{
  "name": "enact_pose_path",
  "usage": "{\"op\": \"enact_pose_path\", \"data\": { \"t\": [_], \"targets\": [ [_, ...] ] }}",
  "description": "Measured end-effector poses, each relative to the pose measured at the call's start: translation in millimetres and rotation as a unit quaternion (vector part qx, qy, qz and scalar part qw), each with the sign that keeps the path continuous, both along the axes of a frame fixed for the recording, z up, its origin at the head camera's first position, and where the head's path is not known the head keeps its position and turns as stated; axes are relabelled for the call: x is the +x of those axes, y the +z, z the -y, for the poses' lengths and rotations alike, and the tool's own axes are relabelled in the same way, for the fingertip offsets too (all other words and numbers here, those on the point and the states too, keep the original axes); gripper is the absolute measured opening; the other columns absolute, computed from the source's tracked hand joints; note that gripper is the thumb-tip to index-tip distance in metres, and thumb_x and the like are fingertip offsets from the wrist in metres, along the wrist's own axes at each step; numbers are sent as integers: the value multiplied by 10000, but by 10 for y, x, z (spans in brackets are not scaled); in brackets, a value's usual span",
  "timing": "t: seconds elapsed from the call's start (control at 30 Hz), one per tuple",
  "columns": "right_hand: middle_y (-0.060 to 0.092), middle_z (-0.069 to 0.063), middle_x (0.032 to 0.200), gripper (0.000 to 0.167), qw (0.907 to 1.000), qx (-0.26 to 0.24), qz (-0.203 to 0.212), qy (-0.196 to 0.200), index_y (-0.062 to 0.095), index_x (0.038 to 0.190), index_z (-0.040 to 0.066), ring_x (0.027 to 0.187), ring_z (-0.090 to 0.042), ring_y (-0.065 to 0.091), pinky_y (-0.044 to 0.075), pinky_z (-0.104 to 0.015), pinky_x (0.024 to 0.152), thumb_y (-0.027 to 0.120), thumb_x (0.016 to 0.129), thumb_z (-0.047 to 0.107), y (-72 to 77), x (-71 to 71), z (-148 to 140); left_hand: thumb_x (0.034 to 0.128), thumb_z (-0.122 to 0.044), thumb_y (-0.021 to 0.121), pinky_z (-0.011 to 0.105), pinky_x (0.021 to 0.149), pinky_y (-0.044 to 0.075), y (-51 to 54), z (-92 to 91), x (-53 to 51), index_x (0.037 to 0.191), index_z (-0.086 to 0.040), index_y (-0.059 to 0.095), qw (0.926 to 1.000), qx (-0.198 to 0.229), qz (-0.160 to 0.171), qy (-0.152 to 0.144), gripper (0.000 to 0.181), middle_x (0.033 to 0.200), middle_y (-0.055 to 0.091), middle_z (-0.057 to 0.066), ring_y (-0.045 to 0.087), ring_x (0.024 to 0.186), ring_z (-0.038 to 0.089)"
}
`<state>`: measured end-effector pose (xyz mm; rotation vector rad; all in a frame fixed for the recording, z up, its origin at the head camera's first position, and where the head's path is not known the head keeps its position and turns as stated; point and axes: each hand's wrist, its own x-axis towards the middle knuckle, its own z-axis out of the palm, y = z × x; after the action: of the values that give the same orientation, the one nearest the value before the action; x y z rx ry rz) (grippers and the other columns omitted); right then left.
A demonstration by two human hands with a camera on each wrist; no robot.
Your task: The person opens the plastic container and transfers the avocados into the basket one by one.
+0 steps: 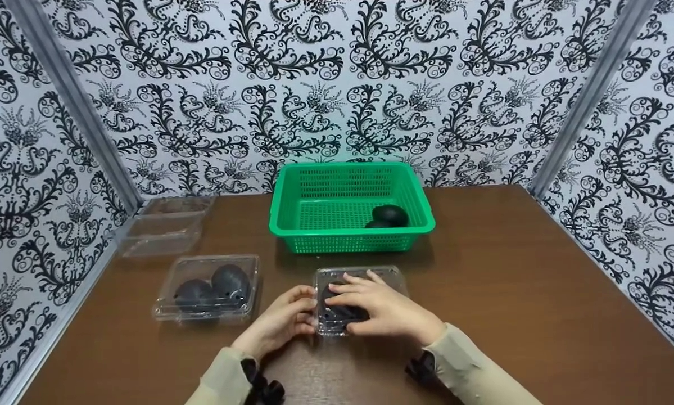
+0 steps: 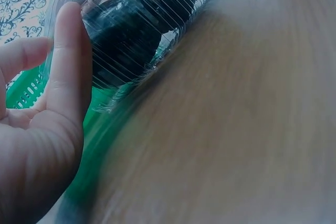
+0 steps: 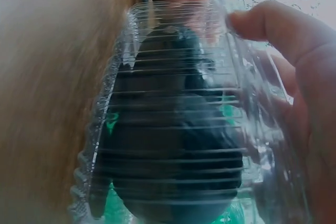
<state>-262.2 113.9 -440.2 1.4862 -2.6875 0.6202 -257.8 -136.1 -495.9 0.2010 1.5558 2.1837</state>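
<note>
On the near side of the green basket (image 1: pixel 348 232), the left grip (image 1: pixel 285 319) is loosely curved, touching a clear box (image 1: pixel 332 274) holding dark fruits (image 1: pixel 341 313); the right grip (image 1: pixel 390 310) spreads over its top, pinching nothing. Uneven pressing could, I judge, buckle the thin plastic or skid the box across the surface (image 1: pixel 511 270). A second box (image 1: pixel 207 259) sits front-left of the basket; two more fruits (image 1: pixel 391 215) lie in the basket's right side; clear trays (image 1: pixel 162 228) stand to its left.

Left hand (image 1: pixel 280 319) palm inward, fingers bent; right hand (image 1: pixel 387 308) palm down, fingers spread.
</note>
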Motion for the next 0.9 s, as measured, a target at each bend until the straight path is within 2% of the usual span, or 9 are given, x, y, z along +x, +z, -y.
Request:
{"op": "enact_pose_path", "data": {
  "t": [0.3, 0.53, 0.8, 0.9],
  "targets": [
    [413, 21, 1486, 487, 9989, 356, -318, 30, 498, 1430, 230, 1405, -264, 297, 147, -642, 1109, 558, 948, 268, -13, 19, 22, 946, -118, 582, 209, 580, 537, 3, 21, 2, 1156, -61, 470, 9998, 59, 204, -7, 244, 938, 553, 77, 603, 652, 127],
    [418, -12, 1487, 458, 9968, 478, -629, 123, 499, 1430, 200, 1388, -316, 325, 188, -668, 1083, 518, 979, 283, -5, 42, 38, 924, -75, 502, 212, 572, 531, -9, 29, 8, 1114, -83, 506, 9994, 194, 281, 55, 191, 919, 574, 87, 604, 654, 135],
    [399, -12, 1500, 445, 9970, 550, -541, 109, 478, 1444, 213, 1402, -301, 297, 164, -660, 1095, 474, 1006, 290, -4, 37, 26, 897, -60, 486, 215, 579, 531, -6, 17, 2, 1144, -67, 499, 9995, 190, 236, 44, 247, 913, 565, 82, 605, 670, 143],
    [418, -18, 1488, 422, 9985, 369, -383, 145, 496, 1432, 198, 1396, -306, 309, 160, -662, 1094, 455, 1019, 274, -2, 31, 20, 900, -56, 483, 215, 581, 530, -3, 7, -2, 1121, -64, 495, 9995, 193, 251, 27, 222, 911, 561, 79, 603, 670, 145]
  ]
}}
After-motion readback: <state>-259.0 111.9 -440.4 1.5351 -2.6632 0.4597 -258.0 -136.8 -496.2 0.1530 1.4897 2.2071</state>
